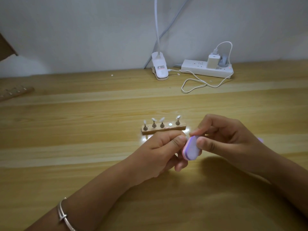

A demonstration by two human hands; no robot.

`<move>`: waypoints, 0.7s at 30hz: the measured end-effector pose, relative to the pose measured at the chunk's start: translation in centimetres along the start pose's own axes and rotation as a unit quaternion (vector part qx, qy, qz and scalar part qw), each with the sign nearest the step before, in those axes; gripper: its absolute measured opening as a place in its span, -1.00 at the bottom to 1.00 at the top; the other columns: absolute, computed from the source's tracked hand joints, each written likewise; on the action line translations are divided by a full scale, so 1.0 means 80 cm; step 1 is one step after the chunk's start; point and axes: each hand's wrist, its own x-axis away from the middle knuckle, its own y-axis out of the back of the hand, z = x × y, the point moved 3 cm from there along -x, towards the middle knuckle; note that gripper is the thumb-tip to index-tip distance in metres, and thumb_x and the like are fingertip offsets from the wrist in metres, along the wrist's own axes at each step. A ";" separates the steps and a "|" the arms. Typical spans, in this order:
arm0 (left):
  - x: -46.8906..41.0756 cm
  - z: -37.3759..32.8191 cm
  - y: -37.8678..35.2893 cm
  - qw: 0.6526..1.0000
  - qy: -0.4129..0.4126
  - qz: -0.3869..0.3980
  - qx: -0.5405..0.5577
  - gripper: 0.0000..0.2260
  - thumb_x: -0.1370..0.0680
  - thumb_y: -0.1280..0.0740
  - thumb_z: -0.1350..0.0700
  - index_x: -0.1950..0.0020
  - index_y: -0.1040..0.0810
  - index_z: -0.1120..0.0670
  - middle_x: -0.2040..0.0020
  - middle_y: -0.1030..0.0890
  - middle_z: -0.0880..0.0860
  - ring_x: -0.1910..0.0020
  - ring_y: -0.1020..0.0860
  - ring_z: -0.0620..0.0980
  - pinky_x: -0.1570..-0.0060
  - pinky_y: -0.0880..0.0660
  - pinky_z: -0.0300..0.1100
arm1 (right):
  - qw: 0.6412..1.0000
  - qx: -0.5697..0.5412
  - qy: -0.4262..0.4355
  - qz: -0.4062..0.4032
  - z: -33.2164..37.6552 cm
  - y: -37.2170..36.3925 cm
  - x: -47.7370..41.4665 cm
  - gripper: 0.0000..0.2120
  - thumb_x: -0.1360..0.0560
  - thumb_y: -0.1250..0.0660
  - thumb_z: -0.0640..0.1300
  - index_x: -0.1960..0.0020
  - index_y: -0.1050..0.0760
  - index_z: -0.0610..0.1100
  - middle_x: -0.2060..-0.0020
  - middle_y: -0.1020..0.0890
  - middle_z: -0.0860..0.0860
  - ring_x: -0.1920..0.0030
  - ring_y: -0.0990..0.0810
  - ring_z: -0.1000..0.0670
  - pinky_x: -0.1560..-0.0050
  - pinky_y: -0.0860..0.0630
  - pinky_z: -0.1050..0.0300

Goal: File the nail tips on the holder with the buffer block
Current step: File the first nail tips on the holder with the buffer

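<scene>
1. Buffer block, pink and purple with a pale face, was tilted in the air just in front of the holder's right end.
2. The right grip, a bare hand, pinched the block between thumb and fingers, the thumb on the pale face.
3. The left grip, in front of the holder, had its fingers curled. Its thumb and forefinger pinched a small pale piece against the block's upper end; the piece was too small to identify.
4. The holder, a wooden bar, lay on the bench with four nail tips upright on stands. One socket showed only a shiny disc.
5. Behind the holder, by the wall, stood a clip lamp and a power strip, with a white cable looped between them and the holder.
6. Far to the holder's left lay a second wooden bar.
</scene>
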 end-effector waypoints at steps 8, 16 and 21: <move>0.001 -0.002 0.000 1.000 0.005 -0.004 0.006 -0.71 -0.70 -0.05 0.13 0.17 -0.40 0.14 0.45 -0.45 0.01 0.61 -0.20 -0.15 0.62 -0.15 -0.37 | 1.000 0.015 -0.005 -0.020 -0.003 0.009 0.002 -0.88 -0.48 -0.43 -0.15 0.11 -0.57 -0.22 0.22 -0.71 -0.07 0.21 -0.64 -0.01 0.15 -0.60 0.18; -0.001 0.002 0.002 1.000 -0.009 0.007 0.028 -0.73 -0.64 -0.08 0.01 0.22 -0.41 0.01 0.44 -0.47 0.01 0.61 -0.20 -0.13 0.62 -0.13 -0.34 | 0.998 0.044 -0.004 -0.049 0.003 0.019 0.000 -0.92 -0.45 -0.41 -0.22 0.08 -0.62 -0.22 0.22 -0.72 -0.10 0.21 -0.66 -0.02 0.16 -0.60 0.21; -0.002 0.002 0.006 0.998 -0.015 0.003 0.053 -0.71 -0.66 -0.07 0.01 0.22 -0.42 -0.02 0.45 -0.46 -0.02 0.59 -0.17 -0.09 0.64 -0.13 -0.32 | 1.000 0.005 0.002 -0.022 0.001 0.010 -0.001 -0.81 -0.51 -0.48 0.02 0.06 -0.65 -0.11 0.16 -0.73 -0.15 0.17 -0.67 -0.20 0.10 -0.65 0.06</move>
